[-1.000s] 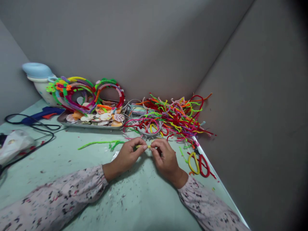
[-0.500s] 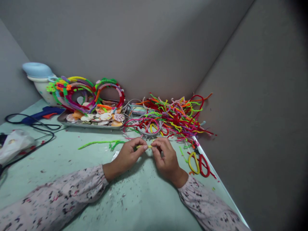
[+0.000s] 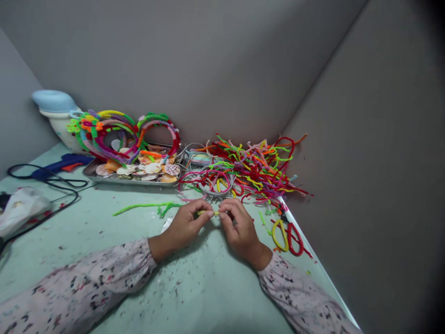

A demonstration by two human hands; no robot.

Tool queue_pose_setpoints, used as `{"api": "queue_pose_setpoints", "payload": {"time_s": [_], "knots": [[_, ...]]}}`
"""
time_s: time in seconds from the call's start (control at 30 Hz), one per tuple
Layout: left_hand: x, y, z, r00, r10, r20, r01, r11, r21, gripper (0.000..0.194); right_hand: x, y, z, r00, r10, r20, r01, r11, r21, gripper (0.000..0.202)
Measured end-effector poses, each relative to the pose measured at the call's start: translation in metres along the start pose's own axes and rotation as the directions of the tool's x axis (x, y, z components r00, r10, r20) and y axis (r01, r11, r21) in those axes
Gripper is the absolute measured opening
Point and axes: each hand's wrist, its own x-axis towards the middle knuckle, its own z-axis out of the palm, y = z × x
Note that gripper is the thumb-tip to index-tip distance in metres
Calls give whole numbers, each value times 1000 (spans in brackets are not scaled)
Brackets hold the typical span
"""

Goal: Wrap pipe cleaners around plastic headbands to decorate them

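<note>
A short yellow pipe cleaner (image 3: 216, 213) spans the small gap between my two hands, above the middle of the table. My left hand (image 3: 187, 221) pinches one end of it between thumb and fingers. The other end is pinched by my right hand (image 3: 239, 228), its fingertips curled inward. Most of the yellow piece is hidden by my fingers. Just left of my left hand lies a green pipe cleaner (image 3: 146, 206), bent and tangled at its right end. Behind both hands sit loops of bare grey wire (image 3: 215, 191).
A metal tray (image 3: 135, 183) of seashells holds several pipe-cleaner-wrapped rings (image 3: 175, 139). Right of it spreads a pile of coloured pipe cleaners (image 3: 257, 162). Scissors (image 3: 295, 239) with yellow and red handles lie near the right edge. A blue glue gun (image 3: 55, 167) and black cord are left.
Almost nothing differs. Both hands keep their pinch on the yellow pipe cleaner, and my right hand's fingers have shifted very slightly.
</note>
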Motion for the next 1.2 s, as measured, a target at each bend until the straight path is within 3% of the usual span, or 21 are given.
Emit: {"api": "queue_pose_setpoints", "payload": {"time_s": [0.27,0.77,1.2], "knots": [[1,0,-1,1000,2,-8,-3,1000,-13,20,1,-1,1,998,47,-48,-45,998,49,7],[1,0,0,1000,7,-1,-7,1000,9,20,3,-2,-2,997,71,14,-72,995,70,13],[1,-1,0,1000,6,-2,-6,1000,2,19,1,-1,-1,996,92,-19,-91,994,60,11]]}}
